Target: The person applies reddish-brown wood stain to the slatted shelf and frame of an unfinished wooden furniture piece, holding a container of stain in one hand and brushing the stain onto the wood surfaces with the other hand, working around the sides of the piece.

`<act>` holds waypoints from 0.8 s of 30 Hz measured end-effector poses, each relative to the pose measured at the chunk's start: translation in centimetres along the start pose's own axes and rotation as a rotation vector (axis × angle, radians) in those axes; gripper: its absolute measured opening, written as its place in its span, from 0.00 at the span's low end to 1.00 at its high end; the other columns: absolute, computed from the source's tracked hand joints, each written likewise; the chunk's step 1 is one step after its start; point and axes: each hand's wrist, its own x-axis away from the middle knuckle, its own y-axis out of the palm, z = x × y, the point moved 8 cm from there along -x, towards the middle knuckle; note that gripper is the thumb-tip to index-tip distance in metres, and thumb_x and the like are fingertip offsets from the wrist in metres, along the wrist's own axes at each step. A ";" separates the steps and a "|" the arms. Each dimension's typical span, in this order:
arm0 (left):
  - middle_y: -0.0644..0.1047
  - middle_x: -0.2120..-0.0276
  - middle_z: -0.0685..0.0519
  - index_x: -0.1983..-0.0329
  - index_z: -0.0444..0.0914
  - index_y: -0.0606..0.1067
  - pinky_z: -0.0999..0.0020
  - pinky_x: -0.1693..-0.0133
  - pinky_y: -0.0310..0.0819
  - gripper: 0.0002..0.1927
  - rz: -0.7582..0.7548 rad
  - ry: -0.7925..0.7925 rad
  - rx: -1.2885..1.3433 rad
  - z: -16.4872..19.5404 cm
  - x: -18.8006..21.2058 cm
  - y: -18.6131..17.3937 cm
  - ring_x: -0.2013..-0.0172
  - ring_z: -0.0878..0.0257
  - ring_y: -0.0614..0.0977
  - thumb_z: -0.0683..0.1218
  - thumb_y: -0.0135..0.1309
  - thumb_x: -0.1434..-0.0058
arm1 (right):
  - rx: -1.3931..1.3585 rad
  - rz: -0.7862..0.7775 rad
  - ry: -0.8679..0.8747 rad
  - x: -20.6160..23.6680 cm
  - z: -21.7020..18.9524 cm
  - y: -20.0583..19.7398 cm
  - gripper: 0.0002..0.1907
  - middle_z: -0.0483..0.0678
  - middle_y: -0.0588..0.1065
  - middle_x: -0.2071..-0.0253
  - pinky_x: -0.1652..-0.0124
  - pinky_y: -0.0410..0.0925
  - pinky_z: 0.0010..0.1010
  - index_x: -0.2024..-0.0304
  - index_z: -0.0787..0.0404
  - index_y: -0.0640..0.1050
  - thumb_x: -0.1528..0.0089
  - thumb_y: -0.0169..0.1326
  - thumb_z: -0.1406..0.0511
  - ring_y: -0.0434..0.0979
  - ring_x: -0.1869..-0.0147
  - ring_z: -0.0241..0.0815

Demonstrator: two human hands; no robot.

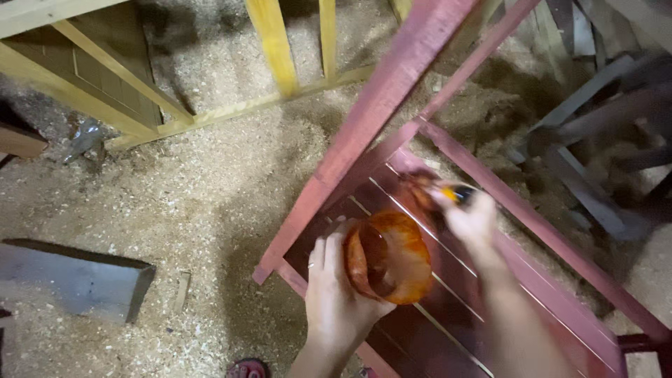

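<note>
My left hand (334,290) grips an orange-stained plastic cup (389,257) of reddish-brown stain, tilted on its side with the mouth toward me. My right hand (470,218) holds a paintbrush (430,192) with a yellow and dark handle; its bristle end is blurred and lies against a slat of the red-stained wooden frame (381,98). The frame stands tilted on the floor, its slatted panel (455,308) running under both hands.
Sawdust covers the floor (210,189). A yellow unfinished wooden frame (276,49) stands at the back. A grey wooden block (77,276) lies at the left. Grey and dark timber pieces (595,140) pile up at the right. A red sandal toe (246,367) shows at the bottom.
</note>
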 end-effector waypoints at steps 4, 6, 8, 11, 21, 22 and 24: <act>0.73 0.44 0.43 0.39 0.37 0.67 0.53 0.43 0.69 0.52 0.070 0.091 0.023 1.4 0.5 0.1 0.43 0.43 0.74 0.49 0.77 0.70 | -0.180 -0.108 -0.208 -0.9 -4.4 5.9 0.12 0.46 0.84 0.53 0.51 0.74 0.25 0.54 0.56 0.85 0.40 0.61 0.70 0.83 0.52 0.35; 0.73 0.44 0.43 0.39 0.36 0.66 0.53 0.43 0.69 0.52 0.027 0.074 0.016 1.8 1.3 0.6 0.43 0.43 0.73 0.48 0.76 0.71 | -0.371 -0.095 -0.053 -0.5 -3.5 6.5 0.13 0.48 0.84 0.53 0.51 0.73 0.25 0.52 0.57 0.84 0.39 0.58 0.71 0.83 0.53 0.34; 0.72 0.45 0.44 0.40 0.36 0.66 0.52 0.44 0.69 0.53 -0.039 0.008 -0.003 1.5 1.3 1.2 0.44 0.43 0.73 0.47 0.76 0.73 | -0.181 -0.117 -0.199 1.2 -3.8 5.3 0.11 0.50 0.84 0.56 0.53 0.72 0.26 0.53 0.59 0.84 0.38 0.61 0.71 0.81 0.55 0.36; 0.73 0.44 0.45 0.38 0.37 0.66 0.53 0.43 0.71 0.50 -0.005 0.111 -0.012 2.9 1.6 1.2 0.43 0.44 0.75 0.46 0.75 0.68 | -0.086 -0.100 -0.267 4.5 -2.5 0.8 0.13 0.52 0.84 0.55 0.52 0.72 0.28 0.50 0.58 0.83 0.38 0.60 0.70 0.82 0.54 0.36; 0.72 0.42 0.45 0.38 0.39 0.66 0.55 0.41 0.69 0.51 -0.167 0.191 -0.110 5.9 4.4 4.2 0.41 0.45 0.73 0.42 0.72 0.71 | 0.371 0.081 0.138 20.3 10.0 -18.5 0.19 0.55 0.83 0.61 0.57 0.75 0.35 0.51 0.43 0.85 0.45 0.62 0.63 0.86 0.59 0.48; 0.72 0.42 0.46 0.38 0.39 0.66 0.55 0.41 0.69 0.51 -0.182 0.209 -0.116 6.3 4.9 4.8 0.40 0.45 0.73 0.42 0.71 0.71 | 0.446 0.095 0.176 22.2 11.9 -20.3 0.19 0.56 0.82 0.61 0.56 0.75 0.37 0.51 0.42 0.85 0.45 0.63 0.61 0.85 0.58 0.51; 0.72 0.41 0.47 0.38 0.40 0.67 0.55 0.41 0.69 0.51 -0.213 0.223 -0.113 7.1 6.1 6.4 0.40 0.45 0.73 0.41 0.71 0.72 | 0.571 0.112 0.297 25.9 15.7 -23.7 0.26 0.57 0.82 0.60 0.55 0.75 0.41 0.47 0.39 0.83 0.49 0.62 0.62 0.84 0.57 0.55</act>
